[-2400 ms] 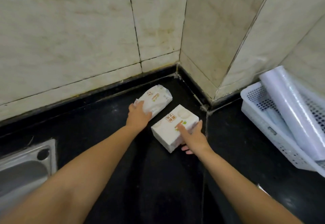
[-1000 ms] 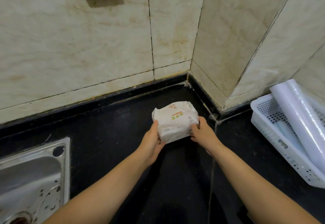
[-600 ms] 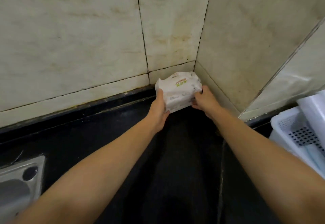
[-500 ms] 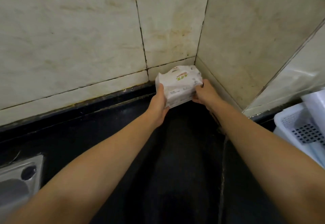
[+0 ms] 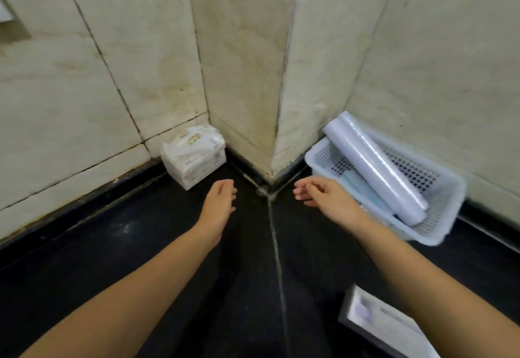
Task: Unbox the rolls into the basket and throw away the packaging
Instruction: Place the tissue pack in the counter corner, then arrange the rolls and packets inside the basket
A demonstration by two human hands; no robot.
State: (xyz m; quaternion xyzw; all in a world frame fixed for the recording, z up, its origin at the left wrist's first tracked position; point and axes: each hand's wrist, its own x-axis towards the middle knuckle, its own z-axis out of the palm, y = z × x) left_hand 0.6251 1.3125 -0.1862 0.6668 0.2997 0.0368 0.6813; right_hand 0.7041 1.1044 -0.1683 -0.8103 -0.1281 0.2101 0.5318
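Note:
A white perforated basket (image 5: 439, 234) stands on the black counter at the right, against the tiled wall. A long clear-wrapped roll (image 5: 377, 166) leans in it, with a pale blue roll (image 5: 363, 189) lying beneath. Two white tissue packs (image 5: 195, 156) sit stacked in the wall corner at the back. My left hand (image 5: 219, 206) hovers just in front of the packs, fingers loose, holding nothing. My right hand (image 5: 326, 200) hangs open beside the basket's near left end. A flat box (image 5: 380, 324) with a blurred label lies at the bottom right, partly hidden by my right forearm.
The black counter (image 5: 168, 259) has a seam running from the wall corner toward me. Cream tiled walls close in on the back and right, with a jutting pillar between the packs and the basket. A wall socket edge (image 5: 5, 14) shows at the far left.
Both hands have let go of the stacked tissue packs, which now rest in the corner. The hands have drawn back toward me, and the view has swung right, showing the basket and the box.

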